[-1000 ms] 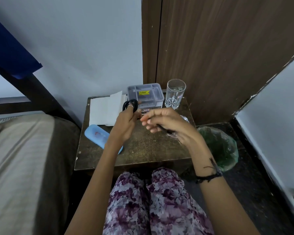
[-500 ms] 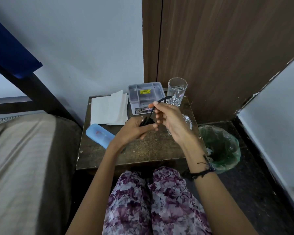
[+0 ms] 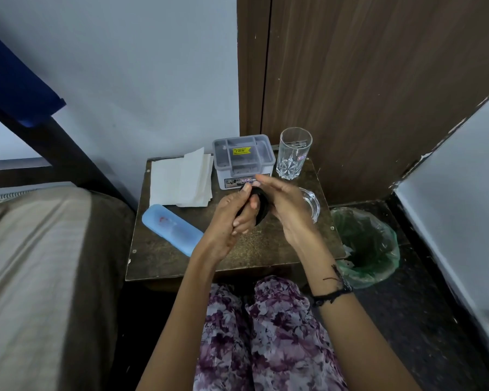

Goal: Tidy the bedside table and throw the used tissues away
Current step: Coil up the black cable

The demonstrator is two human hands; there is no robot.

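Both hands over bedside table [image 3: 158, 258], mid-top. Left hand [image 3: 226, 221] curled round black coiled cord [image 3: 261, 206], thumb tip pressing coil top. Right hand [image 3: 287, 206] at 3 o'clock of coil, fingers together, fairly straight, laid against coil's outer side; can't tell if gripping.

Folded tissues [image 3: 181, 179] flat at table's 11 o'clock. Grey organiser box [image 3: 242, 158] at 12, glass [image 3: 294, 156] just beside it at 1. Blue case [image 3: 171, 228] at 9, overhanging left edge. Small glass dish [image 3: 311, 203] at 3, partly behind right hand. Green-lined bin [image 3: 370, 244] on floor, right of table; white scraps inside.
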